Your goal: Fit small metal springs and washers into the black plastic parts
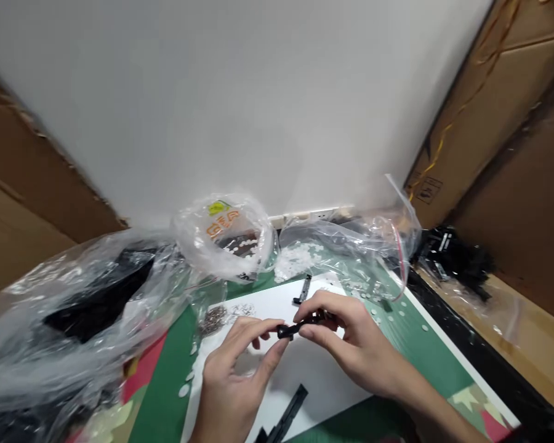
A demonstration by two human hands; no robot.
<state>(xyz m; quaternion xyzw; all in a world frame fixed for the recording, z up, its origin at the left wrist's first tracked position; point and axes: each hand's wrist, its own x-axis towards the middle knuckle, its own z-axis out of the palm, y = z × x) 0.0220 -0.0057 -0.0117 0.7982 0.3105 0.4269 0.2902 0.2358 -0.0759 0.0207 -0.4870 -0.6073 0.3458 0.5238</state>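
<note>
- I see my left hand [233, 375] pinching one end of a small black plastic part [300, 326], thumb and forefinger closed on it, the other fingers loosely curled.
- My right hand [351, 344] grips the other end of the same part, fingers folded over the top and thumb beneath; the part sits in the air between both hands, just above a white sheet [305, 375].
- On the sheet beyond my right hand lies another black strip [303, 289]; a longer black strip [289, 415] lies near the sheet's front edge, just beside my left wrist.
- Left of the hands, a little heap of small metal pieces [215, 319] rests on the sheet's far corner.
- The sheet lies on a green mat [425, 357] dotted with small white discs [425, 328].
- Further back, a clear bag of white discs [305, 255] and a rolled-open bag with orange print [224, 237] stand near the wall.
- A big crumpled plastic bag [74, 307] holding something black fills the left; more black parts [457, 258] lie far right, beside cardboard boxes [503, 123].
</note>
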